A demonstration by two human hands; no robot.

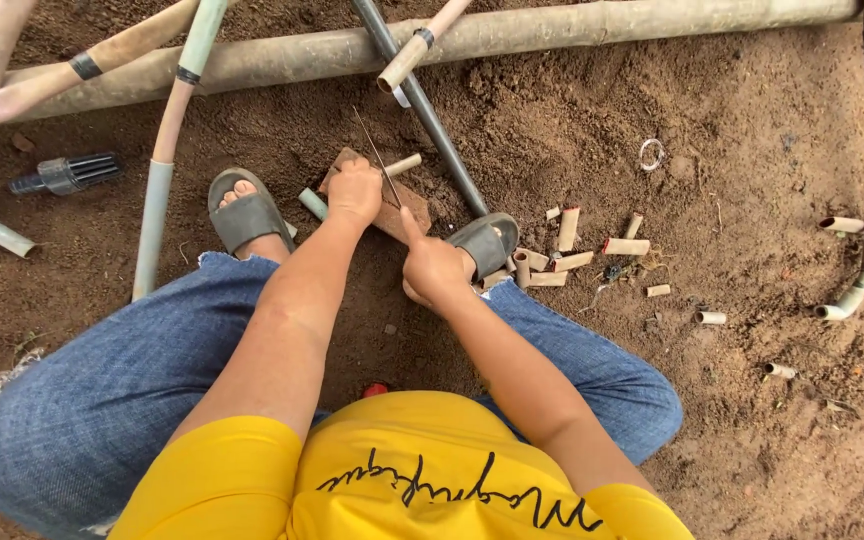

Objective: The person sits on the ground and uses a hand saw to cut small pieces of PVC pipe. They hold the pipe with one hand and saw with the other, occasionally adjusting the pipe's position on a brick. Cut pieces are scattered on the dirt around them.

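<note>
a: while the person squatted on the brown dirt ground [732, 180], what did the left hand [355, 190] hold?
b: it pressed down a short tan bamboo tube [404, 164] on the flat brown wooden board [407, 212], fingers closed over it.
a: and the right hand [433, 266]?
b: it gripped a thin dark blade [382, 165] across the board's middle.

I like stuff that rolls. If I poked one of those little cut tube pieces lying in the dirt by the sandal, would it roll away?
Probably only a little. The short tube pieces are round, so they could roll, but the loose, lumpy soil would likely stop them quickly. They look hollow and small, so probably light and easy to flick. They seem stiff, since the cut ends hold their shape.
</note>
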